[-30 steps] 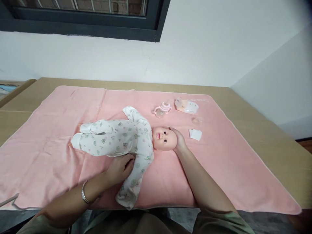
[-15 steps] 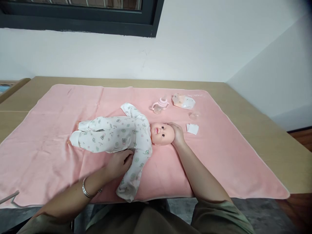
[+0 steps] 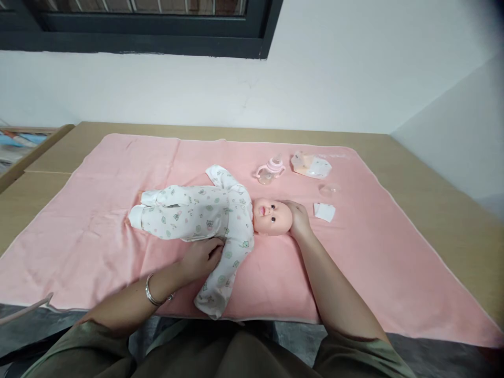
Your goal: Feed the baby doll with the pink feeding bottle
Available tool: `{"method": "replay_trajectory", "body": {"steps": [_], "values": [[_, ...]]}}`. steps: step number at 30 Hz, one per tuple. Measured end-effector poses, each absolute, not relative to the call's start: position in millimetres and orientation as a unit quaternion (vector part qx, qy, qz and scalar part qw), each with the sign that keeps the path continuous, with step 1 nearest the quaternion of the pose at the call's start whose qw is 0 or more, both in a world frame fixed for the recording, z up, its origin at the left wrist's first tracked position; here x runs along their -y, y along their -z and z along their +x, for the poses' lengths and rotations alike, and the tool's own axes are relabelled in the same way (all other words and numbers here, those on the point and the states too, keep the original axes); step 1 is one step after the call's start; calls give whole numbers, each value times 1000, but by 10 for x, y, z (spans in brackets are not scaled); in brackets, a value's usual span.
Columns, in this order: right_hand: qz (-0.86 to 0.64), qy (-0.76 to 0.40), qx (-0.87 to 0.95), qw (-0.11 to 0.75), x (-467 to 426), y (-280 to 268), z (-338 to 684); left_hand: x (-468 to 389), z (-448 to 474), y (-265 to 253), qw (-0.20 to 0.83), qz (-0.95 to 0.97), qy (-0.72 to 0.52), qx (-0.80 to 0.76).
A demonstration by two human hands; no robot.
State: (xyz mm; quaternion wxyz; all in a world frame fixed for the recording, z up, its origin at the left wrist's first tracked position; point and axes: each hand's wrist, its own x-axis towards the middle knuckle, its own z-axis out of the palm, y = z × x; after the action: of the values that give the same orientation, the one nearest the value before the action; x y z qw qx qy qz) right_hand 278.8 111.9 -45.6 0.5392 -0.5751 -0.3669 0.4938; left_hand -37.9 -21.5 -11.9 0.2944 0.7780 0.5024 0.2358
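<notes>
A baby doll [image 3: 205, 212] in a white printed sleepsuit lies face up on a pink blanket [image 3: 346, 273], its head to the right and its feet to the left. My right hand [image 3: 299, 218] is cupped round the crown of the doll's head, its fingers partly hidden behind it. At the doll's near side, by the armpit, my left hand [image 3: 202, 257] is closed against the suit, with some fingertips out of sight under the body. The near sleeve [image 3: 216, 289] stretches toward me; the far sleeve [image 3: 218, 176] points away.
Beyond the doll's head are a pink-handled baby bottle [image 3: 270, 170], a clear plastic packet [image 3: 311, 165], a clear cap-like piece [image 3: 328, 189] and a folded white cloth [image 3: 324, 212]. The wooden table [image 3: 236, 133] meets a white wall. A thin rod [image 3: 31, 307] shows at lower left.
The camera view has turned slightly left, so everything sits further right in the picture. Both hands keep their places on the doll, which looks unmoved on the blanket.
</notes>
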Motion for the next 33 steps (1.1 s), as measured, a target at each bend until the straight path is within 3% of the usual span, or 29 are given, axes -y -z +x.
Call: {"method": "replay_trajectory", "body": {"steps": [11,33], "values": [[-582,-505,290,568,-1107,508,2752,233,-374,129,284,779,-216,-516],[-566,-486,331,578,-1081,505,2771,226,-376,113,290,779,-219,-512]]}}
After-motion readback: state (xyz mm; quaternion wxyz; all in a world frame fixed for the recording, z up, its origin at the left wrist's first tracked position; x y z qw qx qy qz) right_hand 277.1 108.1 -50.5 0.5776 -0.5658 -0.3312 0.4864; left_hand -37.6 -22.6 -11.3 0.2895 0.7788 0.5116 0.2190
